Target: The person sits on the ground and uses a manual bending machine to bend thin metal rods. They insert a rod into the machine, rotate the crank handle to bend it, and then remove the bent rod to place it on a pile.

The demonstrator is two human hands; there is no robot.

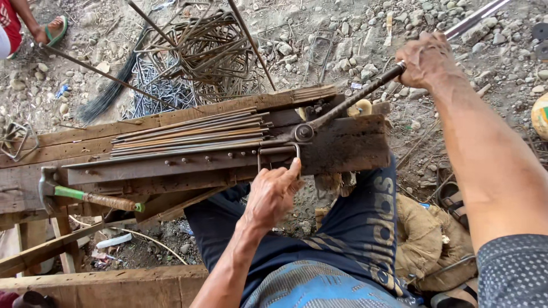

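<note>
My left hand [273, 191] pinches a thin steel rod [278, 149] bent into a U shape at the front edge of a wooden workbench [342, 145]. My right hand [427, 59] is closed around the far end of a long metal bending lever [354, 96]. The lever runs down to a round pivot [303, 132] on the bench, right above the bent rod. A bundle of straight steel rods [191, 134] lies along the bench to the left of the pivot.
A hammer with a green-banded handle [80, 195] rests on the bench's left part. A pile of bent square stirrups [200, 54] sits on the gravel beyond the bench. Another person's sandalled foot [54, 28] is at the top left. A burlap sack [425, 239] lies by my right leg.
</note>
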